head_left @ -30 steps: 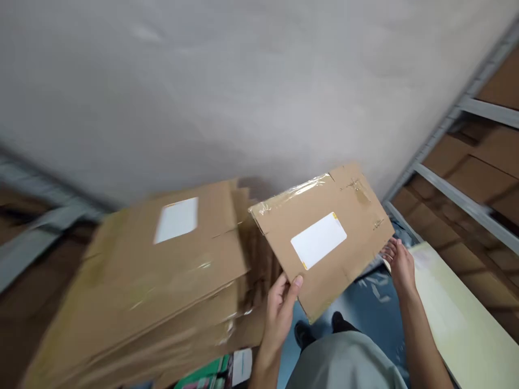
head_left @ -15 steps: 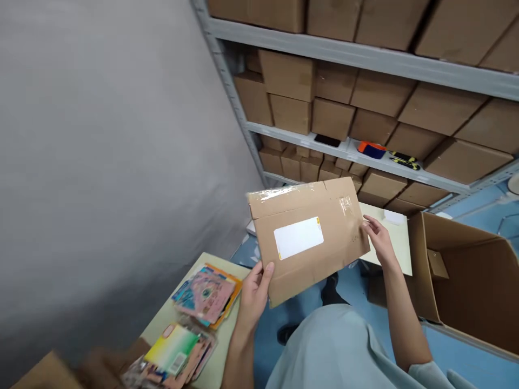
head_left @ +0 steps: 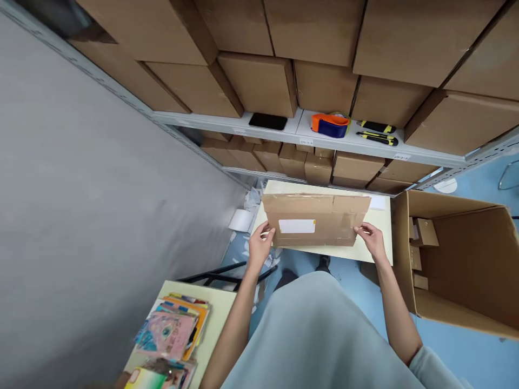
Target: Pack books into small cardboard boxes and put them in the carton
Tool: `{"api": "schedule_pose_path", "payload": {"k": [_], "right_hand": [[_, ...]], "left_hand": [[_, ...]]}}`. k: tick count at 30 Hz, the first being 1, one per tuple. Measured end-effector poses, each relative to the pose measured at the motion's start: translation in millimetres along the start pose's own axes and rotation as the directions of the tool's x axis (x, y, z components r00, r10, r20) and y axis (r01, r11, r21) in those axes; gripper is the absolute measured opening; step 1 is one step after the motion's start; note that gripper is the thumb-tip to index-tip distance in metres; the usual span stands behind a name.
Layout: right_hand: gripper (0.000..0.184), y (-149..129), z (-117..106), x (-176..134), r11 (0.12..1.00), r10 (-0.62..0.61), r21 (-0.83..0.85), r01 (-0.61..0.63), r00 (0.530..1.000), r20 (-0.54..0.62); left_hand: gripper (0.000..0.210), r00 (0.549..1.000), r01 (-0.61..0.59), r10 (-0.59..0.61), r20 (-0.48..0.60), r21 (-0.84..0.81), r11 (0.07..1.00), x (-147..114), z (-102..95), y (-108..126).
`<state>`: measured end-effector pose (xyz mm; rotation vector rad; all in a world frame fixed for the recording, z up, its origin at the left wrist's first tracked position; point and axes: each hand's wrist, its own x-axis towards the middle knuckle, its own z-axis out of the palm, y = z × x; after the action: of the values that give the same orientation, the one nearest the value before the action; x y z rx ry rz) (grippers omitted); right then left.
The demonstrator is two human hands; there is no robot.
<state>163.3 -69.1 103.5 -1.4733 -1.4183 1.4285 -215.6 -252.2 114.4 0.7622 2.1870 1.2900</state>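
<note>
I hold a flat brown cardboard parcel (head_left: 320,219) with a white label and clear tape, one hand at each end. My left hand (head_left: 261,240) grips its left edge and my right hand (head_left: 371,237) grips its right edge. The parcel is level, just above or resting on a small pale yellow table (head_left: 377,249) in front of me; I cannot tell whether it touches.
Grey metal shelving (head_left: 348,143) packed with brown boxes rises behind, with a phone (head_left: 267,121), an orange-blue tape dispenser (head_left: 330,124) and yellow-black knives (head_left: 377,133) on its ledge. A large open carton (head_left: 458,259) stands right. Colourful booklets (head_left: 170,332) lie on a table lower left. A grey wall fills the left.
The view swung right from a stack of parcels to the shelving. Both hands carried the parcel along, levelled it and lowered it over the small yellow table.
</note>
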Motion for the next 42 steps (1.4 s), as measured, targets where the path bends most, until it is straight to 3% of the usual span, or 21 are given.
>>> {"api": "schedule_pose_path", "payload": {"k": [5, 12, 21, 27, 31, 34, 37, 39, 42], "right_hand": [[0.051, 22, -1, 8, 0.997, 0.028, -0.068, -0.036, 0.993, -0.114], [0.046, 22, 27, -9, 0.986, 0.06, -0.138, -0.097, 0.967, -0.246], [0.043, 2, 62, -28, 0.98, 0.115, -0.12, -0.161, 0.94, -0.322], [0.042, -22, 68, -40, 0.968, 0.095, -0.204, -0.146, 0.966, -0.241], [0.055, -40, 60, -48, 0.984, 0.102, -0.133, -0.119, 0.987, -0.127], [0.068, -49, 56, -54, 0.989, 0.136, -0.052, -0.139, 0.989, -0.065], [0.076, -50, 52, -60, 0.978, 0.175, -0.11, -0.178, 0.984, -0.034], [0.074, -49, 49, -60, 0.965, 0.167, -0.198, -0.17, 0.985, -0.032], [0.054, -51, 40, -57, 0.942, 0.1, -0.319, -0.105, 0.994, -0.032]], "left_hand": [[0.037, 0.986, -0.021, 0.022, 0.163, -0.008, 1.0, 40, 27.1, -4], [0.033, 0.946, -0.047, 0.068, 0.316, -0.073, 0.996, 76, 42.8, -12], [0.055, 0.864, -0.056, 0.106, 0.493, -0.115, 0.992, 84, 46.0, -21], [0.07, 0.813, -0.052, 0.115, 0.571, -0.126, 0.991, 75, 37.6, -4], [0.062, 0.803, -0.091, 0.1, 0.587, -0.044, 0.995, 69, 26.3, 22], [0.052, 0.842, -0.162, 0.095, 0.531, 0.081, 0.983, 61, 26.7, 44], [0.035, 0.881, -0.243, 0.121, 0.458, 0.217, 0.946, 51, 39.4, 63], [0.026, 0.89, -0.29, 0.144, 0.434, 0.293, 0.911, 45, 51.0, 73], [0.024, 0.91, -0.323, 0.178, 0.373, 0.373, 0.87, 38, 63.4, 86]]}}
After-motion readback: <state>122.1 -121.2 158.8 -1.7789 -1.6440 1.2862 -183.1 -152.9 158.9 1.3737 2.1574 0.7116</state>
